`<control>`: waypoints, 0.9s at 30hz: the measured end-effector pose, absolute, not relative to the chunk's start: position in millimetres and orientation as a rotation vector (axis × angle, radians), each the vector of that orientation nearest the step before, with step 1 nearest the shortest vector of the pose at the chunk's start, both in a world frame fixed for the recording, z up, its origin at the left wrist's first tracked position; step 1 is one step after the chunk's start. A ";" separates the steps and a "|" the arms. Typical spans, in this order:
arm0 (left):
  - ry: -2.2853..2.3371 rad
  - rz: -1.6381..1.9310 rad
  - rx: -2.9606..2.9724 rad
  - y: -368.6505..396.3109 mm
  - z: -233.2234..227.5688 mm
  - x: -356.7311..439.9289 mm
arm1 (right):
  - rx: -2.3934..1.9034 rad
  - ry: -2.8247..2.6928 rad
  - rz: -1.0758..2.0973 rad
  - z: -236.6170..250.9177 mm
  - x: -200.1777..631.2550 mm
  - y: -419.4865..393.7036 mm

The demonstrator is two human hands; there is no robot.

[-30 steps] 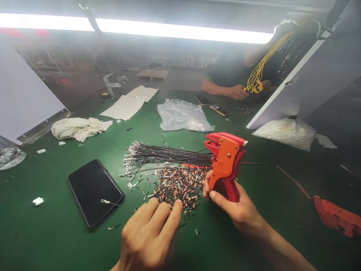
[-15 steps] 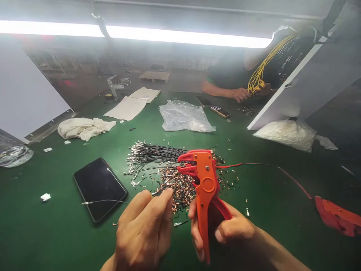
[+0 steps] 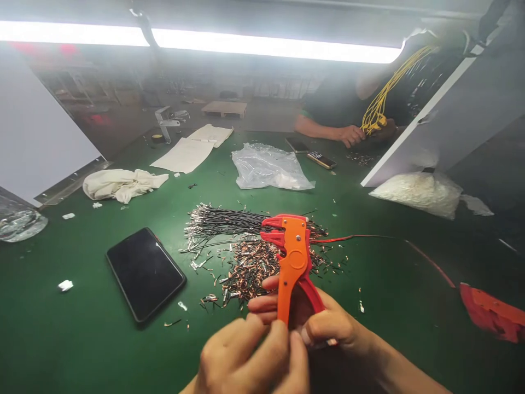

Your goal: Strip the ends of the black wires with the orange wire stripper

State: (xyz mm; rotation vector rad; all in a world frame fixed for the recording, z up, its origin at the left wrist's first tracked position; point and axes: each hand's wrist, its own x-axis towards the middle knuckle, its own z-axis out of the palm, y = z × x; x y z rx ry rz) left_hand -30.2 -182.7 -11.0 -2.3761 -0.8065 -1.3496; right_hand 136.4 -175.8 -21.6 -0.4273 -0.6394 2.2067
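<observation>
Already your right hand (image 3: 328, 325) grips the orange wire stripper (image 3: 292, 261) upright over the green worktop (image 3: 82, 339), and your left hand (image 3: 250, 361), fingers pinched, meets its handle. Many stripped scraps (image 3: 250, 268) lie beside the black wires (image 3: 229, 223); these wires seem left.

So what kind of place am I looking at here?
Likely a wire-harness assembly bench: the right hand grips an orange wire stripper above a pile of cut black wires, and a co-worker's hand handles yellow wires.
</observation>
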 end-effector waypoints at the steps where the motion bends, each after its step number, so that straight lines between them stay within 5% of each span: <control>1: -0.880 -1.407 -2.365 -185.1 -13.9 -25.7 | -0.411 -0.624 2.212 -22.1 137.2 -175.0; 8: -0.622 -0.942 -2.666 -184.5 -19.5 -20.4 | -0.445 -0.565 2.181 -25.3 141.9 -174.8; 15: -0.940 -1.203 -2.581 -189.8 -25.3 -15.2 | -0.457 -0.562 2.256 -31.3 139.2 -177.0; 27: -0.720 -1.084 -2.630 -180.4 -27.9 -25.0 | -0.420 -0.577 2.264 -34.7 146.7 -175.3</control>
